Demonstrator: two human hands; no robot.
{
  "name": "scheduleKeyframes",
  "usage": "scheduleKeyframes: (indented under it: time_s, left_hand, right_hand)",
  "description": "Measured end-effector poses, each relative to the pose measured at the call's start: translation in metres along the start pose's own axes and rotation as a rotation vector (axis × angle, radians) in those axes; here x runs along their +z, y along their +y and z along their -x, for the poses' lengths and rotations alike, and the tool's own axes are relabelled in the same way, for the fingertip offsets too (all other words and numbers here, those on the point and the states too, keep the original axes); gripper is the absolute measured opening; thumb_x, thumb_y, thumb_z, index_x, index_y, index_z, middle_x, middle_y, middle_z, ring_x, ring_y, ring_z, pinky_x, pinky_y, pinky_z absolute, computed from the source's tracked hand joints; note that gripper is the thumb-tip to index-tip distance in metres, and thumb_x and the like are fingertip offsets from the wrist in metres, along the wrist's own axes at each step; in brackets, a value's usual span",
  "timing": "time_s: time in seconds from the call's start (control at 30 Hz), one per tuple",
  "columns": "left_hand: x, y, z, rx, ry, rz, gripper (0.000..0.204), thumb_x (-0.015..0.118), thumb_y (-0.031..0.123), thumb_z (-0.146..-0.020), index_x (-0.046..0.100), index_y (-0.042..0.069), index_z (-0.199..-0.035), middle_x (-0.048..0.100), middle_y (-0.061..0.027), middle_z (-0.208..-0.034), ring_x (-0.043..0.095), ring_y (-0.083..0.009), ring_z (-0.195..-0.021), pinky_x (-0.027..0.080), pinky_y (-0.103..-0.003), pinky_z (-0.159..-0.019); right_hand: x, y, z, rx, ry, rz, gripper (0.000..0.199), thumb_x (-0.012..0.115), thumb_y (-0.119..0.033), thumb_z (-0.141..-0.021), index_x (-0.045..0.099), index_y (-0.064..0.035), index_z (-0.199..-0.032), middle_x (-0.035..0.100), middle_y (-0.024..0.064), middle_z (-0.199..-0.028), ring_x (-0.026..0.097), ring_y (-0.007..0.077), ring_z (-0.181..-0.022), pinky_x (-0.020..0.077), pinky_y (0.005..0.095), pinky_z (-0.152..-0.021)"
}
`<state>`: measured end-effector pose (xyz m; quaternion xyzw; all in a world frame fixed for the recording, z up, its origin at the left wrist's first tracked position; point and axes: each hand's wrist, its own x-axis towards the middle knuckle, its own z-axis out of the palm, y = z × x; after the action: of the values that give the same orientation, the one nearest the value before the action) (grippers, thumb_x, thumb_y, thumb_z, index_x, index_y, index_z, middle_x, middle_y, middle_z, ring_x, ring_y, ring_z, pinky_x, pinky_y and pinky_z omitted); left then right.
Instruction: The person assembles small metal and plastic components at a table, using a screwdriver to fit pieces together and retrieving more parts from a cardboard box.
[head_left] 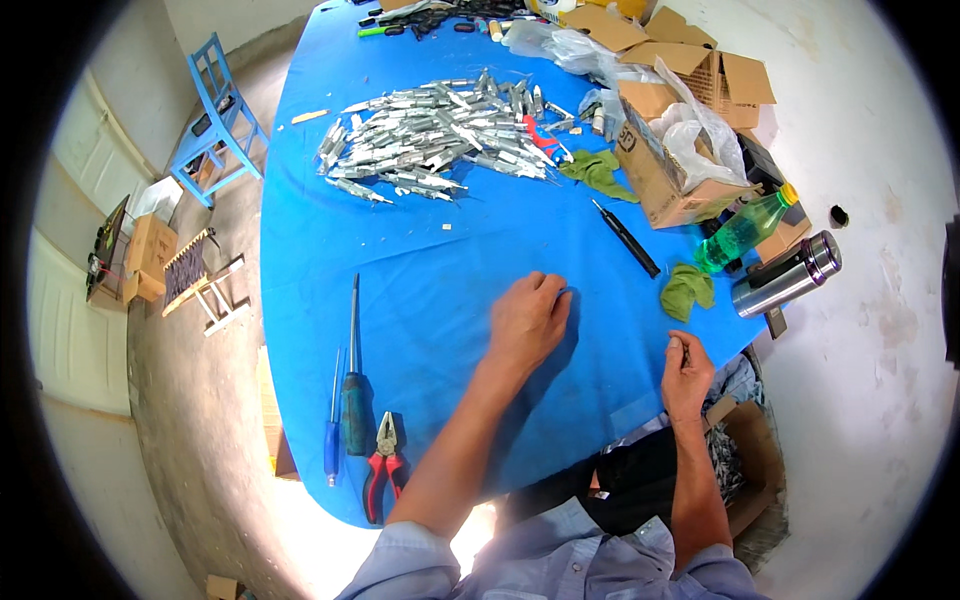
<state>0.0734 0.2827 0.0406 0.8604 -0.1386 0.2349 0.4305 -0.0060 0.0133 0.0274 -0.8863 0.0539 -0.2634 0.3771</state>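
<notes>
Left hand is lying palm-down on the blue table cover, fingers curled together; anything under them is hidden. Right hand is pinching a small thin piece, too tiny to identify. Pile of silver metal parts is sitting at 11 o'clock, black probe at 1 o'clock.

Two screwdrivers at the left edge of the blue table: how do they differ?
The dark green-handled screwdriver is longer, with a thicker handle; the blue-handled screwdriver is shorter and slimmer. The green one lies next to the red-handled pliers; the blue one lies nearer the table edge. Both lie flat, shafts pointing away from the person.
</notes>
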Motion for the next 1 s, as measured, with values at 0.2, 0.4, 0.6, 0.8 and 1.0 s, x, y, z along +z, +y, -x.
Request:
scheduleKeyframes:
  time_s: [0.2,0.4,0.6,0.8,1.0]
  left_hand:
    - [-0.002,-0.001,-0.001,-0.01,0.0,0.015,0.009,0.072,0.014,-0.09,0.067,0.008,-0.094,0.064,-0.0113,-0.085,0.065,-0.0348,-0.08,0.053,-0.049,-0.066]
    - [-0.002,-0.002,-0.001,-0.051,-0.025,0.042,0.01,0.072,0.016,-0.091,0.069,0.008,-0.096,0.066,-0.0128,-0.089,0.066,-0.0368,-0.083,0.053,-0.049,-0.069]
    - [-0.002,-0.004,0.0,-0.062,-0.009,0.08,0.009,0.071,0.013,-0.091,0.066,0.007,-0.095,0.064,-0.013,-0.086,0.066,-0.0367,-0.083,0.054,-0.049,-0.07]
    - [-0.002,-0.01,-0.001,-0.034,-0.015,0.158,0.01,0.072,0.009,-0.088,0.066,0.005,-0.095,0.065,-0.0151,-0.089,0.066,-0.0382,-0.084,0.054,-0.05,-0.069]
    - [0.003,-0.013,0.001,-0.021,0.031,0.19,0.013,0.074,0.006,-0.083,0.067,0.003,-0.093,0.067,-0.017,-0.088,0.067,-0.0398,-0.082,0.054,-0.05,-0.068]
  right_hand:
    - [0.0,0.001,-0.003,-0.025,-0.073,-0.019,0.014,0.065,-0.008,-0.101,0.072,0.0017,-0.108,0.065,0.0045,-0.078,0.056,0.009,-0.068,0.0466,0.0272,-0.062]
    - [-0.001,-0.032,-0.02,0.042,-0.253,-0.029,0.016,0.064,-0.01,-0.103,0.072,0.0025,-0.111,0.064,0.0002,-0.082,0.053,0.0055,-0.071,0.043,0.0231,-0.061]
    - [0.053,-0.105,-0.051,-0.035,-0.347,-0.171,0.016,0.068,-0.009,-0.099,0.073,0.0017,-0.109,0.072,0.0084,-0.09,0.064,0.0109,-0.076,0.0526,0.0279,-0.069]
    - [0.12,-0.166,-0.086,-0.266,-0.401,-0.162,0.02,0.067,-0.015,-0.095,0.074,-0.0037,-0.11,0.073,0.0149,-0.098,0.071,0.0274,-0.085,0.0557,0.0368,-0.076]
    - [0.196,-0.192,-0.12,-0.344,-0.438,-0.122,0.023,0.066,-0.017,-0.095,0.074,-0.0035,-0.111,0.073,0.0144,-0.103,0.071,0.0273,-0.094,0.0552,0.0391,-0.081]
